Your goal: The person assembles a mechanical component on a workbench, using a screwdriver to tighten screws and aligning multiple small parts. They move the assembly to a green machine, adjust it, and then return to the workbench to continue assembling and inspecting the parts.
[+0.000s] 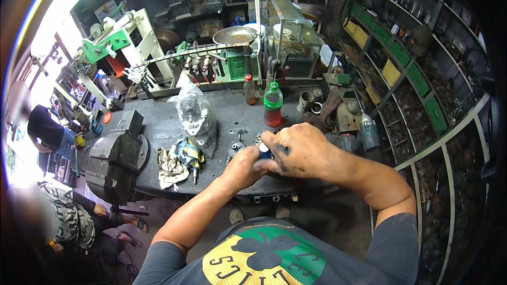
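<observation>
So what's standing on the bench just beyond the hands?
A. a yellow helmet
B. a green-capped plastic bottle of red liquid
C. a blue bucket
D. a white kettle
B: the plastic bottle with a green cap and red liquid stands upright on the bench, behind both hands.

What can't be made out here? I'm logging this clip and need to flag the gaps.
Head view:
- The small blue-topped part: mostly covered by the left hand and right hand; its kind is unclear.
- Contents of the clear plastic bag: blurred by the wrinkled plastic.
- Items on the green shelves: too small and dark.
</observation>
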Available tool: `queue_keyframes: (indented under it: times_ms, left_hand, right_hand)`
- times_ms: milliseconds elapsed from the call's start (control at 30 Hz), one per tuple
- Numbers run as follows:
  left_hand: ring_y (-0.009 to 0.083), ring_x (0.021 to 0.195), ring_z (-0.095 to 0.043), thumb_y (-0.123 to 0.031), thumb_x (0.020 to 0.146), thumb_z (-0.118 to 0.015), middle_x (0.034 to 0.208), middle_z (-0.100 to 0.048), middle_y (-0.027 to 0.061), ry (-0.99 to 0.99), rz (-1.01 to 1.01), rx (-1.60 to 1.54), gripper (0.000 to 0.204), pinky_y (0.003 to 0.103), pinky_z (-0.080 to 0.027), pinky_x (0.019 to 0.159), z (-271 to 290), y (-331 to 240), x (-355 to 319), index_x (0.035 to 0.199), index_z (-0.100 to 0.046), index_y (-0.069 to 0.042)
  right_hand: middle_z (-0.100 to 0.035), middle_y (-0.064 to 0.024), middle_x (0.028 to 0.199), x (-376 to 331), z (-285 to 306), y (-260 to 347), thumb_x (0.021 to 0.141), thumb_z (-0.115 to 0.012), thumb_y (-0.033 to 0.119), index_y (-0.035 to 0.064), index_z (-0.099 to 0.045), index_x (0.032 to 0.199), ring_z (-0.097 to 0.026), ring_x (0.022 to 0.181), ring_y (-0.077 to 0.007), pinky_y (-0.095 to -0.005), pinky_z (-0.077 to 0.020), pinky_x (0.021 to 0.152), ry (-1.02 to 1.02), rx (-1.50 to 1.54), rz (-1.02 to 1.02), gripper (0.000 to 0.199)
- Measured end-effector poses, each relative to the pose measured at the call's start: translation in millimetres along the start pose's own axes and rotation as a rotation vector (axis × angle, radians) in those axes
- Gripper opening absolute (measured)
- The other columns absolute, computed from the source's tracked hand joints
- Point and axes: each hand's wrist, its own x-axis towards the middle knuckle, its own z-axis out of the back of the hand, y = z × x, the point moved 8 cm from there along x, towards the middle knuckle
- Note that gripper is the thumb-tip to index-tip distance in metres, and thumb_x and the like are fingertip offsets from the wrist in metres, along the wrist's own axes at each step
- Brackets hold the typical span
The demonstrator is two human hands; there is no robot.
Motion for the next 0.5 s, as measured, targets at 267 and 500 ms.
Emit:
queue_keyframes:
  times_ms: [267, 500]
  left_hand:
    - [0.0381, 0.127, -0.065, -0.013, 0.079, -0.087, 0.133, -0.068, 0.0179, 0.197, 0.069, 0.178, 0.055, 0.048, -0.053, 0.108, -17.6, 5.0, -6.2, 0.130, -0.067, -0.006]
    - [0.0398, 0.109, -0.073, -0.018, 0.087, -0.085, 0.115, -0.077, 0.0192, 0.040, 0.146, -0.105, 0.030, 0.047, -0.059, 0.093, 8.5, -19.7, -2.4, 0.111, -0.074, -0.004]
  right_hand:
    - [-0.078, -0.0219, 0.092, -0.4, -6.0, 13.0, 0.085, -0.079, 0.028, 0.0024, -0.069, 0.119, -0.078, 0.089, -0.0416, -0.0523, -0.0624, 0.079, 0.071, 0.095, 0.142, 0.044]
    - [-0.077, -0.0207, 0.097, -1.3, -4.7, -0.2, 0.089, -0.078, 0.025, 0.0022, -0.066, 0.112, -0.078, 0.090, -0.0411, -0.0497, -0.0624, 0.080, -0.194, 0.053, 0.357, 0.034]
